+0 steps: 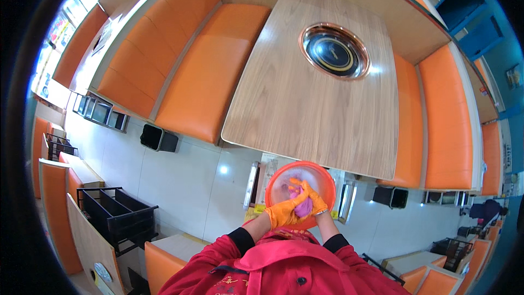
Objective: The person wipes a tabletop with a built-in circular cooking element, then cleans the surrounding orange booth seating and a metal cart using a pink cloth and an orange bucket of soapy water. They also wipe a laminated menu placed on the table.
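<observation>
Both my hands wear orange rubber gloves and squeeze a wet-looking pink cloth (303, 208) between them. My left hand (284, 212) is on the left side of the cloth, and my right hand (314, 198) presses on it from the right. They are over a red-orange plastic basin (333, 186) with sudsy water inside. The basin stands just in front of my body, on a cart (252, 184) with metal handles on both sides. Beyond it is a wood-grain dining table (303, 110) with a copper-rimmed round cooker (333, 51) set into its top.
Orange padded benches (204, 86) (448, 127) flank the table. Dark waste bins (163, 138) (391, 197) stand on the tiled floor (192, 176) by the bench ends. A black metal rack (118, 213) is at the left. Far right, a person in dark clothing (487, 211) bends over.
</observation>
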`<state>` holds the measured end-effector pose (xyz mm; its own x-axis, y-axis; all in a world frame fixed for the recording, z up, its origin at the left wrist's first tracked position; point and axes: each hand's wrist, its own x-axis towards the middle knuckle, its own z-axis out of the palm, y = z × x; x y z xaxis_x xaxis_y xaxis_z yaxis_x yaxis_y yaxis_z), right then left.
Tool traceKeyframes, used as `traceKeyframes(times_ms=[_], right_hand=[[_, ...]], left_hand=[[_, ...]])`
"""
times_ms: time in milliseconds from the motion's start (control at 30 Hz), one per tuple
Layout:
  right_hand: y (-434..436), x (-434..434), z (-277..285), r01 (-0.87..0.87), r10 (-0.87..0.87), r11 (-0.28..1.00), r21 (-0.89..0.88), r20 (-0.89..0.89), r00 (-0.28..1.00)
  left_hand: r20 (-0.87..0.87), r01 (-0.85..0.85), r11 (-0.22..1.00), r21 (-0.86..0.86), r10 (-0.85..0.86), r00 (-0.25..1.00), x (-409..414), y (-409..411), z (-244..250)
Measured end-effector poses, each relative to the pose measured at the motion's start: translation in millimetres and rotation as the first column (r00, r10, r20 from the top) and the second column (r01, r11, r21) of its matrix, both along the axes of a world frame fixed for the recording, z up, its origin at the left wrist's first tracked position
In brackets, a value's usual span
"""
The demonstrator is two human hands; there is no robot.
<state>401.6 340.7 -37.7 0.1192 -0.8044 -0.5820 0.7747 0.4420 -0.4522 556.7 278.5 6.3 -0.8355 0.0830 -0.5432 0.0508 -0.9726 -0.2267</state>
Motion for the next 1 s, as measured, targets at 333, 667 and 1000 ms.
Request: traceKeyframes(times_ms=[333,667,1000], right_hand=[[-14,-21,-28,-0.471,0.345,0.864,0.181,-0.893,0.290],[-15,-18,-58,-0.587,0.566,0.554,0.590,-0.784,-0.254],[-9,-28,-2,-0.299,0.299,0.954,0.006,-0.094,0.950]], left_hand=[[0.486,0.266,-0.560,-0.785,-0.291,0.824,-38,1,-59],[0.754,0.753,-0.415,-0.511,0.205,0.625,-19,33,-39],[0.017,0.037,0.662,-0.749,-0.036,0.999,-21,22,-94]])
